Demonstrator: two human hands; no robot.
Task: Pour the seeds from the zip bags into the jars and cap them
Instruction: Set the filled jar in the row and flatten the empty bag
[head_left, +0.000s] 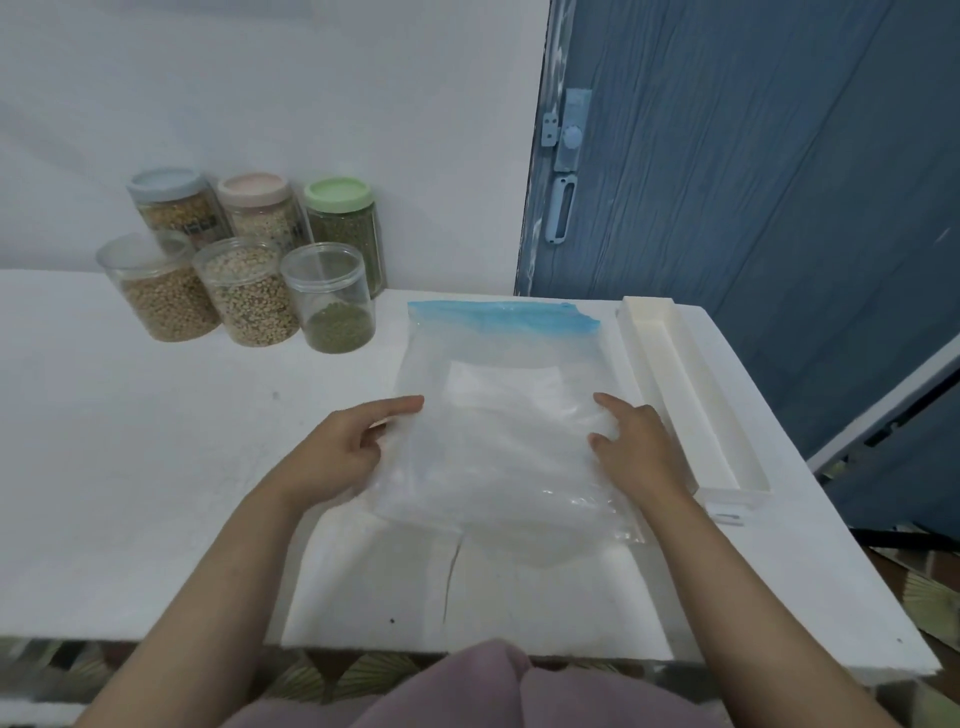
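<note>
A clear, flat zip bag (498, 415) with a blue zip strip lies on the white table and looks empty. My left hand (343, 452) holds its left edge, fingers curled at the plastic. My right hand (634, 441) rests on its right side with the fingers spread on the plastic. At the back left stand three open jars: one with tan seeds (161, 291), one with pale mixed seeds (249, 296), one with a little green seed (332, 301). Behind them are three capped jars with a blue lid (166, 184), a pink lid (253, 189) and a green lid (337, 195).
A long white tray (691, 395) lies along the table's right side, close to my right hand. A blue door (753, 182) stands behind the table's right corner. The table's front edge (467, 652) is near my body.
</note>
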